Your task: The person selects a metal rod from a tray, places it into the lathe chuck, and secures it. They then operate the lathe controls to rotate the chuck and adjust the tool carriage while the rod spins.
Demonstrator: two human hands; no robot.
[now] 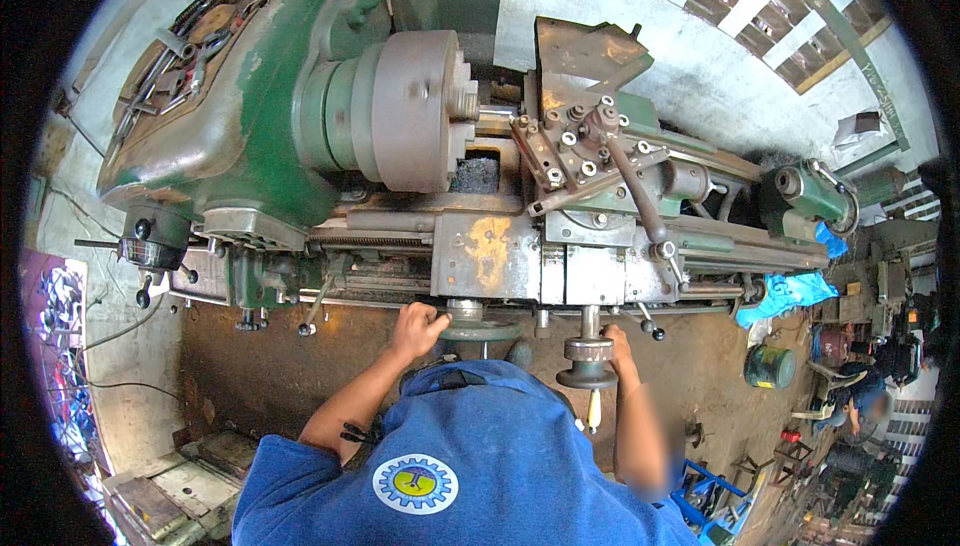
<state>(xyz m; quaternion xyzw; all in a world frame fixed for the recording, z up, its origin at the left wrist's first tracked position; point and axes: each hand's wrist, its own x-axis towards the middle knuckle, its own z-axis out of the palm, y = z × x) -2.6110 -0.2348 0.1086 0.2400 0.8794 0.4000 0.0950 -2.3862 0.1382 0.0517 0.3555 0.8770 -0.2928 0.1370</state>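
Observation:
I stand over a large green metal lathe (250, 136) with a round chuck (415, 111) and a tool post (580, 146) on its carriage (520, 256). My left hand (418, 329) grips the big carriage handwheel (480, 329) under the apron. Further right, my right hand (620, 346) holds the smaller cross-slide handwheel (588, 356), which has a pale handle hanging below it. My blue shirt fills the lower middle of the view and hides part of both wheels.
Wrenches and tools lie on top of the headstock (185, 56). The tailstock (810, 196) sits at the right end, with a blue cloth (790, 291) below it. A green bucket (768, 366) stands on the dirt floor. Another person (865, 396) crouches at far right.

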